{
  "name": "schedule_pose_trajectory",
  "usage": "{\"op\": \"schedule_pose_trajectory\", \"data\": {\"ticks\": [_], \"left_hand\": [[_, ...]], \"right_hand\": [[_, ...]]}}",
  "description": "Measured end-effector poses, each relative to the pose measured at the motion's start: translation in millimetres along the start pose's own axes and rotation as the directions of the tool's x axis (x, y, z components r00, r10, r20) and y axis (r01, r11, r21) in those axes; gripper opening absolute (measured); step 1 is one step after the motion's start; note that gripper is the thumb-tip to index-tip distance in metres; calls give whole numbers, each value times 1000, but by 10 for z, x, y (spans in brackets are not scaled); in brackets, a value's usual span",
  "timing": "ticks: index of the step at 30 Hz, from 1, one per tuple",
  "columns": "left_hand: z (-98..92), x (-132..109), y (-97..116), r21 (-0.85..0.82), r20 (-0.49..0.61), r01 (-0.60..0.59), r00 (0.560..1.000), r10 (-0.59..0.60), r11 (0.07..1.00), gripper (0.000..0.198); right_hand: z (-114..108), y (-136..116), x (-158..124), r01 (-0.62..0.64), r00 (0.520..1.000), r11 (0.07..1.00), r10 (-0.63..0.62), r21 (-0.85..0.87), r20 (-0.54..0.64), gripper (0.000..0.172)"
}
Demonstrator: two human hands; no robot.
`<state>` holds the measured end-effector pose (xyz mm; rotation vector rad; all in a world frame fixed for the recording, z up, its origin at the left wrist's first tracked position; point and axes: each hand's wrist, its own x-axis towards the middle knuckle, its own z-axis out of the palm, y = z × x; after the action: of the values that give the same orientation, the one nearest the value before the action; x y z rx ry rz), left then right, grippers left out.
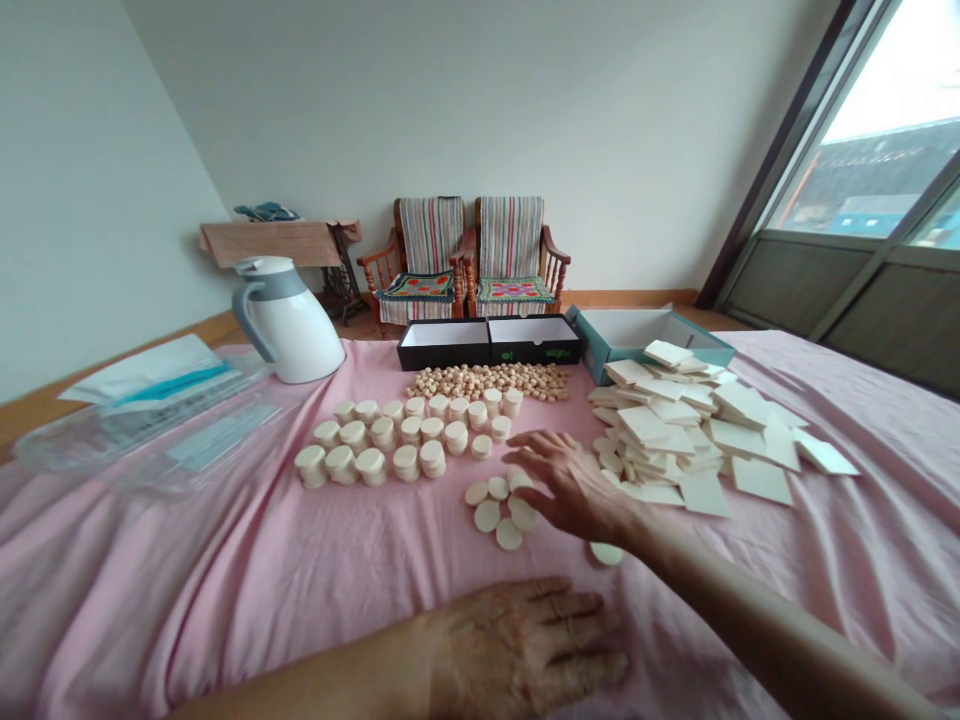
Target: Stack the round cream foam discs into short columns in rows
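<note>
My right hand [566,485] reaches forward over the pink cloth [300,580], fingers stretched out, hovering over a few loose pale round discs [499,505]. One more disc [606,553] lies under its wrist. My left hand [525,645] rests flat on the cloth near the front edge, fingers extended, holding nothing. Several short stacks of discs [397,435] stand in rows left of the right hand. A pile of small tan beads [491,380] lies behind them. A heap of pale square tiles [697,425] lies to the right.
A white jug [289,320] stands at the back left beside a clear plastic tray [142,425]. Two black boxes [487,342] and a teal box [645,335] sit at the back. Two striped armchairs [465,260] stand by the far wall; a window is at right.
</note>
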<state>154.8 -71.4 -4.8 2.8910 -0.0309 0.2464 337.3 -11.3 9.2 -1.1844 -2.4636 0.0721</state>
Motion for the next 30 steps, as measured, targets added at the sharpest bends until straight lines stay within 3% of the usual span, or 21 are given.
{"op": "schedule_pose_trajectory", "data": {"ticks": [3,5,8,11,18,20,22,23,24,26,27,28,29,30], "left_hand": [[22,24,12,104,-24,-9,1000,11,995,47],[16,35,12,179,-25,-32,999,37,983,45],[-7,36,6,265,-33,-65,997,77,962,44],[-22,28,3,290,-29,-56,997,67,955,44],[34,17,-4,106,-58,-44,997,51,993,43],[17,11,-55,28,-121,-47,991,50,998,40],[-60,1,-150,-35,-282,14,959,-23,999,32],[-120,-6,-214,-54,-392,114,911,-126,992,24],[-187,-17,-286,-83,-511,212,830,-224,974,19],[-317,-48,-443,-203,-735,376,552,-395,904,16],[-366,-69,-520,-267,-797,428,406,-447,864,15],[-397,-95,-590,-301,-837,456,295,-461,838,14],[-411,-124,-650,-323,-859,466,220,-461,824,13],[-408,-154,-699,-329,-876,465,173,-449,822,11]], "right_hand": [[26,-246,56,212,970,971,-223,112,97,34],[92,-333,72,258,952,959,-274,120,139,34],[186,-322,77,207,965,976,-215,65,150,22],[202,-202,62,145,981,989,-142,-12,130,21],[4,95,-17,-25,999,999,25,-21,40,16],[-37,155,-14,-81,997,997,81,16,-9,16],[-40,188,10,-122,991,991,125,58,-43,18],[-26,189,28,-130,990,989,134,74,-52,19],[-6,180,49,-127,990,988,132,85,-56,19],[48,132,95,-86,995,993,90,86,-38,19],[77,99,116,-58,998,995,60,79,-22,20],[103,67,136,-33,999,997,34,70,-5,22],[126,37,153,-14,1000,998,13,61,12,25],[144,12,168,0,1000,999,-1,51,27,28]]}}
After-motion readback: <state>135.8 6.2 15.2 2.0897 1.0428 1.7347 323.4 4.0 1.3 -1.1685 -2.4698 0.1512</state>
